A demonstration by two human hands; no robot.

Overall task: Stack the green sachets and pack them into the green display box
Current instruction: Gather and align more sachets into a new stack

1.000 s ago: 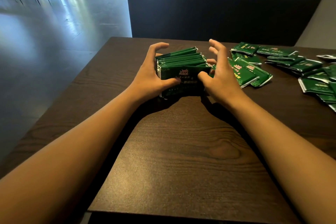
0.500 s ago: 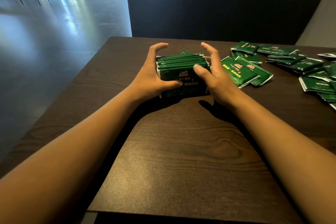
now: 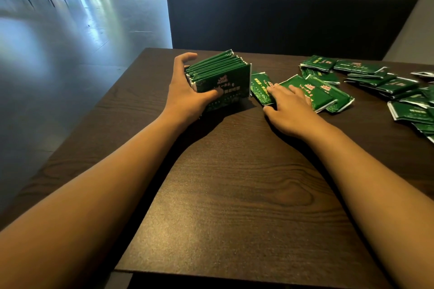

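Left hand (image 3: 187,94) grip: clamped round upright sachet stack (image 3: 220,77) | right hand (image 3: 288,105) grip: fingers flat on loose sachet (image 3: 260,88) at 3 o'clock | dark tabletop (image 3: 234,195)

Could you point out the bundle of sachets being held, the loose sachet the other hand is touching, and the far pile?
Held stack of green sachets (image 3: 223,82), head view: printed front face.
Loose green sachet (image 3: 259,88), head view: upper face, beside the right hand's fingertips.
Scattered sachet pile (image 3: 385,84), head view: a middle sachet.
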